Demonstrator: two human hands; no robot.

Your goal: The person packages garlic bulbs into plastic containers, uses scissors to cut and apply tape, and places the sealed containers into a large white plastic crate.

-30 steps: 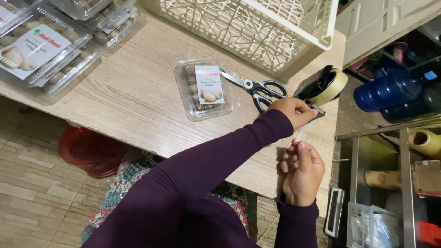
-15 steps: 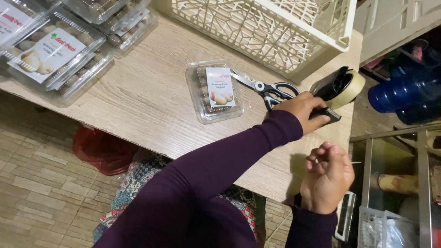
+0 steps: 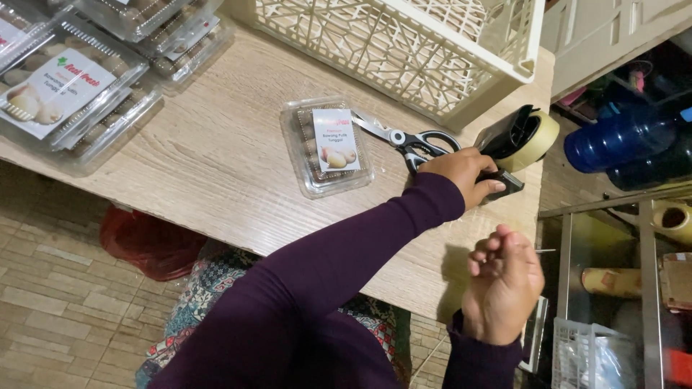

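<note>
My left hand (image 3: 463, 173) reaches across the wooden table (image 3: 216, 173) and presses down on the base of a black tape dispenser (image 3: 520, 140) that holds a yellowish roll. My right hand (image 3: 502, 284) hovers off the table's near right corner. Its fingertips are pinched together on a thin clear strip of tape (image 3: 546, 251), which is barely visible. Black-handled scissors (image 3: 411, 138) lie just left of my left hand. Beside them is a small clear plastic box of pale bulbs (image 3: 328, 145) with a label on its lid.
A cream lattice crate (image 3: 404, 43) stands at the back of the table. Several larger labelled clear boxes (image 3: 65, 86) are stacked at the left. Blue water jugs (image 3: 627, 140) and a metal rack (image 3: 613, 288) stand to the right. A red bag (image 3: 144, 241) lies on the floor.
My right hand has drawn away from the dispenser, down and to the right, closing its fingers into a pinch. My left hand stays on the dispenser.
</note>
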